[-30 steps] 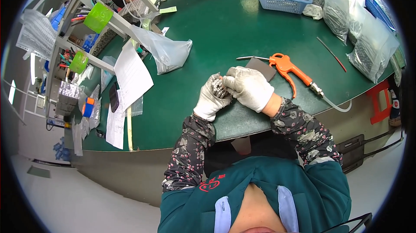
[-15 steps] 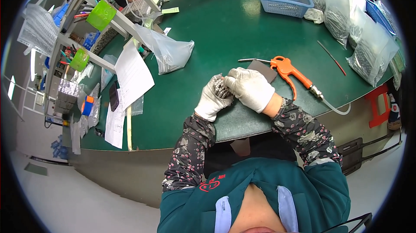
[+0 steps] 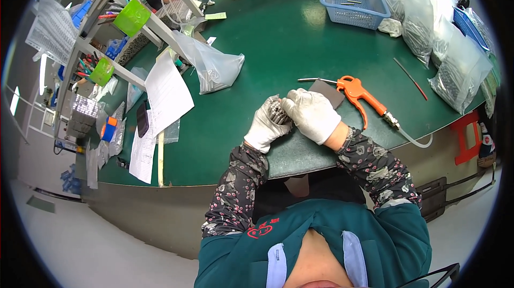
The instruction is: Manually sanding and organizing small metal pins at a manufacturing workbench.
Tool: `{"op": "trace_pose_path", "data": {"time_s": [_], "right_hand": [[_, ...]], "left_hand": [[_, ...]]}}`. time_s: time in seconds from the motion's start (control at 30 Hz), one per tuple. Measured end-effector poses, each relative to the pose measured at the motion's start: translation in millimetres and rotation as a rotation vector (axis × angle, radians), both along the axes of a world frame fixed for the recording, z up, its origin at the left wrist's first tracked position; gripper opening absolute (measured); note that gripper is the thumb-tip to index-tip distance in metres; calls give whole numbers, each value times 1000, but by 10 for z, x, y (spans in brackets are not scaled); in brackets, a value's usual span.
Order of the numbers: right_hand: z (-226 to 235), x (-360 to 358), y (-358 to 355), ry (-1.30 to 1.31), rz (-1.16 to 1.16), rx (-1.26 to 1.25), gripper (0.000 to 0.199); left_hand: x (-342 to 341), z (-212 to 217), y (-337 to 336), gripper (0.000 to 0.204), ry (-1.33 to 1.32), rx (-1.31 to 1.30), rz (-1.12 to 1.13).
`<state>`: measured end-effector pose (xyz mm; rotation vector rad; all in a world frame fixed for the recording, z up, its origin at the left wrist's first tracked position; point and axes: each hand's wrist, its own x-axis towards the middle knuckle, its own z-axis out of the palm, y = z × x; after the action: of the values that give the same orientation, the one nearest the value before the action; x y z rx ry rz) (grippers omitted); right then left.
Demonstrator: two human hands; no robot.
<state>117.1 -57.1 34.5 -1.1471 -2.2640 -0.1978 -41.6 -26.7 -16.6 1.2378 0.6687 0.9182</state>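
Note:
My left hand (image 3: 264, 128), in a white glove, is closed around a bunch of small shiny metal pieces (image 3: 277, 112), apparently short rods. White-gloved too, my right hand (image 3: 314, 116) has its fingers curled together at the right side of that bunch; whatever is between its fingertips is hidden. Just beyond the right hand lies a flat dark grey-brown pad (image 3: 330, 94). An orange air blow gun (image 3: 365, 97) rests to the right, its thin metal nozzle reaching over the pad and a clear hose leaving its handle.
A blue plastic basket (image 3: 355, 15) with a few thin rods stands at the far right, beside clear bags of metal parts (image 3: 417, 31). A thin red-tipped rod (image 3: 411, 79) lies nearer. Leftward are a plastic bag (image 3: 217, 76), paper sheets (image 3: 167, 92), a phone (image 3: 142, 119) and a shelf frame.
The whole view has shifted slightly. My left hand keeps hold of the metal pieces, and the right hand's fingers have moved a little against the bunch.

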Motion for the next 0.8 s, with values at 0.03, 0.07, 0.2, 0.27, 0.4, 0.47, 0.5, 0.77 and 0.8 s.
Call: {"op": "trace_pose_path", "data": {"time_s": [0.03,0.07,0.2,0.27,0.4,0.47,0.5,0.77,0.8], "right_hand": [[0,7,2,-3,-1,-6,18],[-6,14,3,-5,-1,-5,18],[-18,9,9,27,-14,-7,14],[-6,11,16,37,-22,-13,12],[68,88,62,163,-9,-82,8],[64,107,65,344,58,-165,12],[50,98,66,343,60,-166,12],[-23,132,145,758,202,-320,8],[47,156,152,1049,163,-573,8]], "left_hand": [[13,13,-9,67,-2,0,0],[32,20,-23,67,-34,-1,11],[34,27,-9,63,9,23,30],[17,33,-1,62,33,37,33],[-7,-19,30,58,109,69,36],[12,-38,18,58,79,63,44],[14,-36,13,57,51,61,55],[21,-76,26,55,68,123,83],[11,-76,12,54,116,148,112]]}}
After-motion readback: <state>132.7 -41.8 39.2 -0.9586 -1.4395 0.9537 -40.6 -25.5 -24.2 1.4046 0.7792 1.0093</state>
